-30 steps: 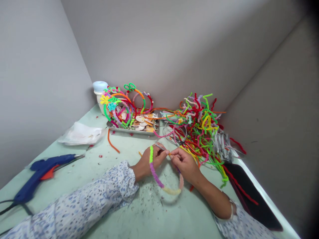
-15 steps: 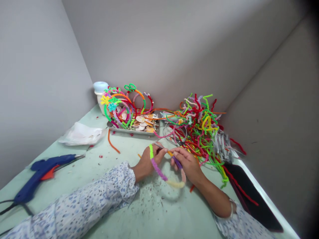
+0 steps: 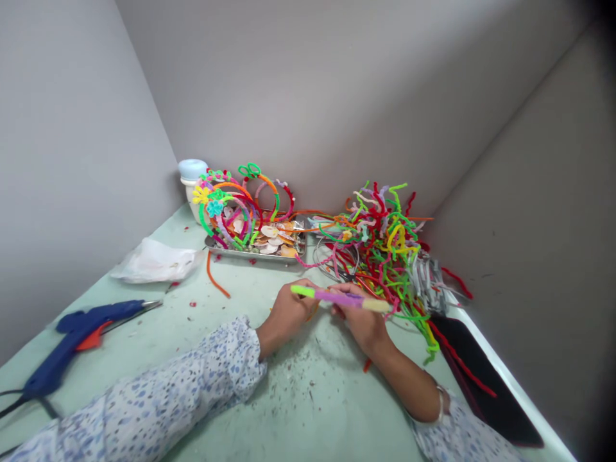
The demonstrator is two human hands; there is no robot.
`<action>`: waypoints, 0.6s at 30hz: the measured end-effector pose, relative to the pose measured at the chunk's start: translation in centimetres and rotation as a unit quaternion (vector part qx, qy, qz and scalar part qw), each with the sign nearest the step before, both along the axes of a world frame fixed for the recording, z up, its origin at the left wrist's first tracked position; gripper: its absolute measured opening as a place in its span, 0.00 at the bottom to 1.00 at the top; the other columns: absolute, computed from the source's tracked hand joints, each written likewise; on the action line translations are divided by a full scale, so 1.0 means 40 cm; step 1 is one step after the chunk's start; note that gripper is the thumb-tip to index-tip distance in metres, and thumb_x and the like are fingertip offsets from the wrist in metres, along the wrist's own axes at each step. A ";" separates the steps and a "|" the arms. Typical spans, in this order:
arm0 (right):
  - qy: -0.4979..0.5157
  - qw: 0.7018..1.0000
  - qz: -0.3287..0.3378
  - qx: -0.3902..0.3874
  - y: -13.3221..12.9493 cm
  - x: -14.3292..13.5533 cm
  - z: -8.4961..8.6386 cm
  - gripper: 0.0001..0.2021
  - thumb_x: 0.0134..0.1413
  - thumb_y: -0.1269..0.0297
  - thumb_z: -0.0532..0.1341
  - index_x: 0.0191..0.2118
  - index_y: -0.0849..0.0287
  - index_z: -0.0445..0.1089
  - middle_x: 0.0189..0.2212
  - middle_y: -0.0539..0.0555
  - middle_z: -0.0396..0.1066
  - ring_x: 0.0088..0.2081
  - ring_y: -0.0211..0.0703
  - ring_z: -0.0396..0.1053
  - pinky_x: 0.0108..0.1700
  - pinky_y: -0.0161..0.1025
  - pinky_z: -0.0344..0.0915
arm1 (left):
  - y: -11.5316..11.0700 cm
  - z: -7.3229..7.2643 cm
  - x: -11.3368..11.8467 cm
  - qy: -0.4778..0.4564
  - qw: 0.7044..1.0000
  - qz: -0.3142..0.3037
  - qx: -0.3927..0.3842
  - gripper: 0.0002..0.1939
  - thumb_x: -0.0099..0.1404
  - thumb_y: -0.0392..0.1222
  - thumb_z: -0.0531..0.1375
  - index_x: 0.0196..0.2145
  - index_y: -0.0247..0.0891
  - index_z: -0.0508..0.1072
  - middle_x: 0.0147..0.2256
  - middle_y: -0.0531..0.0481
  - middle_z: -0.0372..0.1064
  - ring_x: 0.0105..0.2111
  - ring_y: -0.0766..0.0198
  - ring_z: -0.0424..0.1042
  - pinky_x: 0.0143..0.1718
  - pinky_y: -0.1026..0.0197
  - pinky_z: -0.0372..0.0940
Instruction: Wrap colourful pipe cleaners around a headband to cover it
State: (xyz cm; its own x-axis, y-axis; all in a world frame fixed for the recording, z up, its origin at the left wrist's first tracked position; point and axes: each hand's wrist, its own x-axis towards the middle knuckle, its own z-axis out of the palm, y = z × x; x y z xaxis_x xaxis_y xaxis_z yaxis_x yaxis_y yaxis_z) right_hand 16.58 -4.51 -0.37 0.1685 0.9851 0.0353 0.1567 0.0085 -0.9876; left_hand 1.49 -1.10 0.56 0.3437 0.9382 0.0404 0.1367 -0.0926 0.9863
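A fuzzy band [image 3: 339, 298] with green, purple and cream sections is seen nearly edge-on, running across in front of both hands above the table. My left hand [image 3: 292, 309] has its fingers closed on the band near its green end; an orange bit shows by the fingertips. My right hand [image 3: 362, 324] grips the band's other side, its fingers partly hidden behind the purple and cream sections. The two hands are close together, a small gap between their fingertips.
A blue glue gun [image 3: 81, 340] and a white plastic bag [image 3: 156, 261] lie at left. Behind stand a metal tray [image 3: 250, 255] with finished bands and a lidded jar [image 3: 193, 172]. Colourful pipe cleaners [image 3: 389, 250] pile up at right, beside a black flat object [image 3: 505, 398].
The band has tilted up from a hanging loop to nearly edge-on, its cream section moving up and right in front of my right hand. Both hands stay in about the same place.
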 end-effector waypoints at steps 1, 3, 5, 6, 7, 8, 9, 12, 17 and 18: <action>0.014 1.000 0.007 -0.012 0.001 0.002 -0.002 0.11 0.49 0.55 0.59 0.34 0.57 0.70 0.18 0.48 0.65 0.21 0.37 0.61 0.21 0.33 0.58 | -0.005 0.006 -0.001 -0.010 1.000 -0.016 -0.018 0.13 0.57 0.49 0.55 0.28 0.34 0.69 0.16 0.58 0.55 0.16 0.72 0.52 0.18 0.67 0.49; 0.046 0.998 0.023 -0.029 0.003 0.006 -0.005 0.13 0.49 0.53 0.59 0.33 0.58 0.69 0.18 0.48 0.65 0.20 0.36 0.61 0.20 0.33 0.57 | -0.011 0.013 -0.002 -0.028 0.998 -0.040 -0.047 0.13 0.57 0.49 0.55 0.28 0.35 0.68 0.17 0.58 0.56 0.16 0.73 0.52 0.19 0.68 0.50; 0.066 0.997 0.036 -0.031 0.003 0.007 -0.007 0.14 0.48 0.53 0.59 0.33 0.59 0.69 0.18 0.48 0.65 0.19 0.35 0.61 0.20 0.32 0.57 | -0.013 0.014 -0.003 -0.040 0.996 -0.051 -0.062 0.13 0.58 0.48 0.55 0.27 0.35 0.67 0.17 0.58 0.56 0.16 0.73 0.53 0.19 0.68 0.50; 0.070 0.996 0.041 -0.029 0.003 0.006 -0.007 0.14 0.48 0.53 0.60 0.34 0.59 0.69 0.18 0.48 0.65 0.20 0.35 0.61 0.20 0.32 0.57 | -0.014 0.013 -0.003 -0.043 0.996 -0.052 -0.065 0.12 0.58 0.48 0.55 0.27 0.35 0.67 0.18 0.58 0.56 0.17 0.73 0.53 0.19 0.68 0.50; 0.071 0.996 0.048 -0.029 0.003 0.006 -0.007 0.14 0.48 0.53 0.60 0.34 0.59 0.69 0.18 0.48 0.66 0.20 0.35 0.61 0.21 0.32 0.58 | -0.014 0.011 -0.002 -0.046 0.995 -0.052 -0.066 0.12 0.58 0.47 0.55 0.27 0.35 0.66 0.18 0.58 0.56 0.17 0.73 0.53 0.19 0.69 0.50; 0.069 0.995 0.057 -0.033 0.003 0.005 -0.007 0.14 0.48 0.53 0.60 0.34 0.59 0.70 0.18 0.48 0.66 0.19 0.35 0.61 0.21 0.32 0.58 | -0.014 0.008 -0.002 -0.049 0.995 -0.050 -0.066 0.12 0.58 0.47 0.55 0.27 0.35 0.66 0.17 0.58 0.56 0.16 0.74 0.53 0.19 0.69 0.50; 0.065 0.995 0.063 -0.038 0.003 0.005 -0.007 0.14 0.48 0.53 0.60 0.34 0.59 0.70 0.19 0.48 0.66 0.19 0.35 0.61 0.21 0.32 0.58 | -0.015 0.005 -0.002 -0.053 0.995 -0.048 -0.063 0.12 0.59 0.47 0.54 0.27 0.35 0.66 0.17 0.58 0.55 0.16 0.74 0.53 0.19 0.69 0.50; 0.050 0.997 0.056 -0.032 0.003 0.003 -0.009 0.12 0.48 0.55 0.60 0.31 0.60 0.70 0.17 0.48 0.66 0.18 0.34 0.60 0.19 0.31 0.56 | -0.015 -0.003 0.000 -0.051 0.996 -0.051 -0.058 0.13 0.59 0.48 0.54 0.27 0.34 0.66 0.17 0.58 0.55 0.16 0.74 0.52 0.18 0.69 0.49; 0.056 0.998 0.035 -0.016 0.005 0.001 -0.018 0.09 0.47 0.59 0.60 0.26 0.60 0.70 0.13 0.46 0.62 0.16 0.33 0.57 0.18 0.31 0.53 | -0.012 -0.007 -0.001 -0.051 0.995 -0.077 -0.047 0.13 0.57 0.47 0.55 0.23 0.34 0.65 0.17 0.57 0.55 0.17 0.74 0.50 0.18 0.69 0.46; 0.061 0.997 0.037 -0.018 0.006 0.001 -0.020 0.08 0.47 0.60 0.60 0.26 0.59 0.69 0.12 0.45 0.62 0.15 0.32 0.56 0.18 0.31 0.52 | -0.011 -0.007 -0.001 -0.052 0.994 -0.081 -0.044 0.12 0.57 0.46 0.56 0.23 0.33 0.65 0.17 0.58 0.55 0.17 0.74 0.50 0.18 0.69 0.46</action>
State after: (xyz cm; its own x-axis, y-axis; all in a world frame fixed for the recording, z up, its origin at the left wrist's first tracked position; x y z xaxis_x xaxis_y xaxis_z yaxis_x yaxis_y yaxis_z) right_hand 16.63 -4.28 -1.17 0.0957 0.9953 -0.0165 0.0351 -0.0199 -0.9992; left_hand 1.46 -1.54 0.27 0.4881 0.8728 0.0043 0.0242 -0.0184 0.9995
